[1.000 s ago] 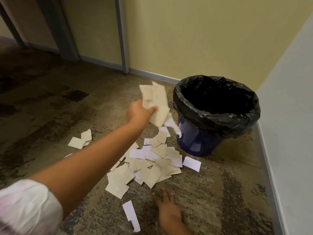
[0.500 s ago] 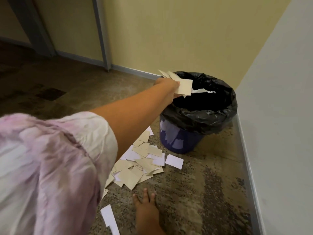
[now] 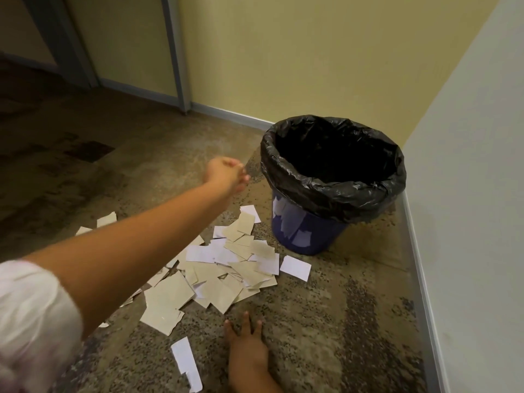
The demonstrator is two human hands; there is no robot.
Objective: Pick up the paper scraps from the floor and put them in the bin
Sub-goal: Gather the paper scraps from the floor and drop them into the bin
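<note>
A blue bin lined with a black bag stands in the corner of the room. A pile of beige and white paper scraps lies on the floor just left of and in front of the bin. My left hand hangs in the air left of the bin's rim, fingers loosely curled and holding nothing. My right hand rests flat on the floor in front of the pile, fingers spread. The bin's inside is dark and its contents do not show.
One white scrap lies apart by the bin's foot and a long white strip near my right hand. A few scraps show beyond my left forearm. A grey wall runs along the right; a yellow wall stands behind the bin.
My left hand carried a bunch of scraps over the bin's rim, let them go, and has drawn back to the left, empty. My right hand stayed on the floor.
</note>
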